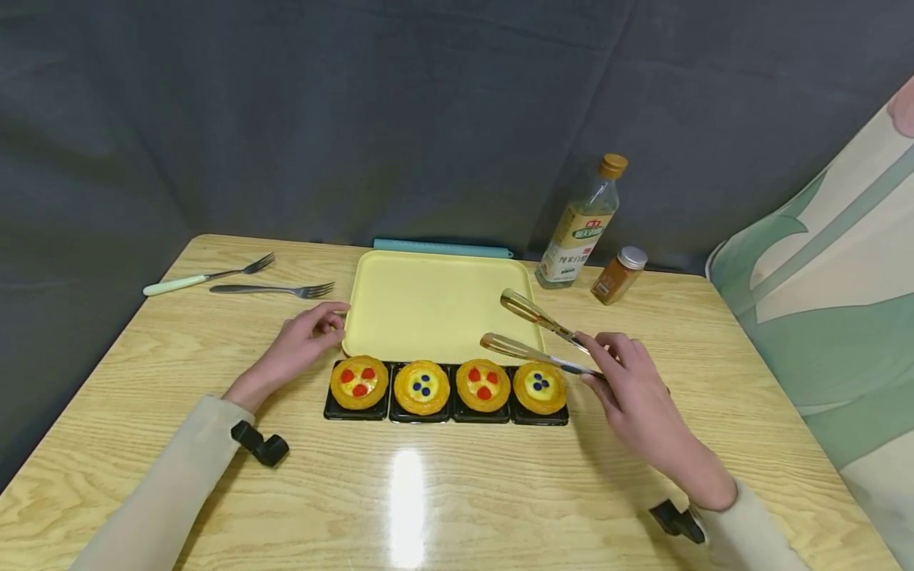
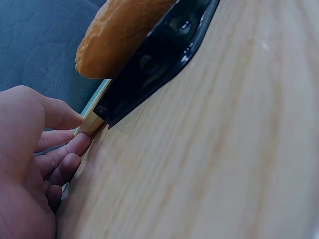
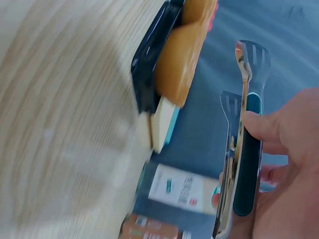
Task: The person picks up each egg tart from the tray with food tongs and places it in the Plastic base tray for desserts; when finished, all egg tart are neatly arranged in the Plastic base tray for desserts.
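Observation:
My left hand (image 1: pixel 309 337) pinches the left rim of a pale yellow tray (image 1: pixel 428 305), thumb and fingertips meeting at its edge in the left wrist view. My right hand (image 1: pixel 635 396) holds metal tongs (image 3: pixel 247 149) with dark green grips. Their two arms are spread apart, with nothing between the tips, above the tray's right side. Along the tray's front edge stands a row of egg tarts in black plastic holders (image 1: pixel 421 418). Tarts with red pieces, such as the leftmost tart (image 1: pixel 359 382), alternate with tarts with dark blue pieces, such as the rightmost tart (image 1: pixel 539 388).
At the back right stand a glass bottle (image 1: pixel 578 230) with an orange cap and a small spice jar (image 1: pixel 619 275). A green-handled fork (image 1: pixel 178 284) and a metal fork (image 1: pixel 271 290) lie at the left. Behind the tray is a blue bar (image 1: pixel 443 248), near the dark curtain (image 1: pixel 357 119).

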`<state>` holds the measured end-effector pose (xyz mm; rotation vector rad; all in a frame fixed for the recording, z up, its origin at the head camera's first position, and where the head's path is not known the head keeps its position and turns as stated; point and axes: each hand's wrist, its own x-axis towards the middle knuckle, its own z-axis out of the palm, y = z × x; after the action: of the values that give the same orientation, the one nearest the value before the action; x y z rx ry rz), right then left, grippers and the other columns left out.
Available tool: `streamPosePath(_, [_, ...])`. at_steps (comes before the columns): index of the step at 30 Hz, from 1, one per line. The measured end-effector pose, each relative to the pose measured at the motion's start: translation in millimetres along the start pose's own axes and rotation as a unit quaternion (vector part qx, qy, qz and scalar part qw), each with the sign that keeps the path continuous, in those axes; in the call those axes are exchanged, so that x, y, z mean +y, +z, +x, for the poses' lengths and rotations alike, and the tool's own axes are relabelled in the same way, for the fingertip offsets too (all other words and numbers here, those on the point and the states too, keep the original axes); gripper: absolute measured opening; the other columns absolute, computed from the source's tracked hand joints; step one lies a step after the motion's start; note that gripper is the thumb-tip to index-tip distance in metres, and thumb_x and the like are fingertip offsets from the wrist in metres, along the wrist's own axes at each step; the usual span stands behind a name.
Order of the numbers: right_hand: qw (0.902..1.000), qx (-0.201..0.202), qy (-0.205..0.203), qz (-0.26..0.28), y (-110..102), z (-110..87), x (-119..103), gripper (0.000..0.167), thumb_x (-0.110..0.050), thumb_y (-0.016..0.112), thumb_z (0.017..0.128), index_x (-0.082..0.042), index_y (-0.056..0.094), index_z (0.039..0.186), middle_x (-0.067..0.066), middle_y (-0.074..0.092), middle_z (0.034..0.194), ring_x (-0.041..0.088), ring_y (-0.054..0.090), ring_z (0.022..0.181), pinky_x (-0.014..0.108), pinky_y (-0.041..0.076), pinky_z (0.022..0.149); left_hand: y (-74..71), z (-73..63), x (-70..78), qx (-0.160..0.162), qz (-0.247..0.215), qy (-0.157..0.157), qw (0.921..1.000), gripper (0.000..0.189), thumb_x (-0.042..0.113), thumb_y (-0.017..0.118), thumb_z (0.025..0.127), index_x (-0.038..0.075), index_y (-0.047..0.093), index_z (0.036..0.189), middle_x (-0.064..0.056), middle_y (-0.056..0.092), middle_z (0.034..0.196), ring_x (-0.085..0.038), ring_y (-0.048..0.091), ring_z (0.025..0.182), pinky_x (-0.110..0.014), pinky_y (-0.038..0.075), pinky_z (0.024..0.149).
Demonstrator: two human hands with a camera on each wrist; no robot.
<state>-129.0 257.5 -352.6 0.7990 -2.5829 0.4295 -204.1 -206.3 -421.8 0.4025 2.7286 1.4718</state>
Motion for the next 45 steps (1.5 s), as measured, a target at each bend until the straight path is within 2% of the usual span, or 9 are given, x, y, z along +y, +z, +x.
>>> streamPosePath(10, [0.9981,0.034,0.017,-0.049,0.2,-14.0,39.8,0.054,0.013,0.069,0.086,0.005,0.056,0.137,0.023,0.051,0.117,0.042,0.045,0.094,0.056,0.033,0.077,0.2,0.0,-2.1,-0.001,-0.001,-0.004,1.0,0.044,0.008,0.059,0.1,0.002,0.052,0.143,-0.012,0.063,0.11,-0.025,0.053,0.099,-0.041,0.041,0.089])
streamPosePath(16, [0.9964,0.054,0.024,-0.061,6.1,-21.3,66.5,0.052,0.014,0.067,0.085,0.007,0.057,0.136,0.028,0.05,0.118,0.048,0.044,0.091,0.06,0.032,0.072,-0.2,0.2,-3.5,-0.001,0.0,-0.004,1.0,0.044,0.009,0.06,0.101,0.002,0.052,0.143,-0.011,0.063,0.11,-0.024,0.053,0.099,-0.04,0.041,0.089])
streamPosePath(26, [0.9954,-0.004,0.082,-0.049,9.2,-24.4,94.1,0.048,0.012,0.061,0.092,0.009,0.052,0.139,0.027,0.046,0.12,0.047,0.04,0.094,0.058,0.031,0.073,-1.2,-1.7,-2.5,0.001,0.0,-0.004,1.0,0.043,0.008,0.06,0.101,0.002,0.052,0.143,-0.012,0.062,0.11,-0.024,0.053,0.099,-0.04,0.041,0.088])
streamPosePath(35, [0.9965,-0.03,0.069,-0.036,13.5,-18.4,107.5,0.049,0.013,0.063,0.089,0.009,0.052,0.138,0.028,0.046,0.118,0.05,0.041,0.097,0.061,0.031,0.075,-2.8,-1.2,0.5,0.005,-0.003,0.004,1.0,0.043,0.008,0.061,0.1,0.0,0.053,0.141,-0.013,0.064,0.109,-0.024,0.053,0.097,-0.034,0.042,0.085])
streamPosePath(45, [0.9946,-0.065,0.08,-0.015,19.0,-15.8,115.0,0.053,0.013,0.062,0.091,0.01,0.047,0.142,0.033,0.046,0.119,0.049,0.046,0.092,0.06,0.035,0.074,-2.4,-0.1,2.0,0.004,-0.003,-0.001,1.0,0.044,0.008,0.061,0.1,0.001,0.053,0.142,-0.012,0.064,0.11,-0.024,0.053,0.098,-0.038,0.041,0.087])
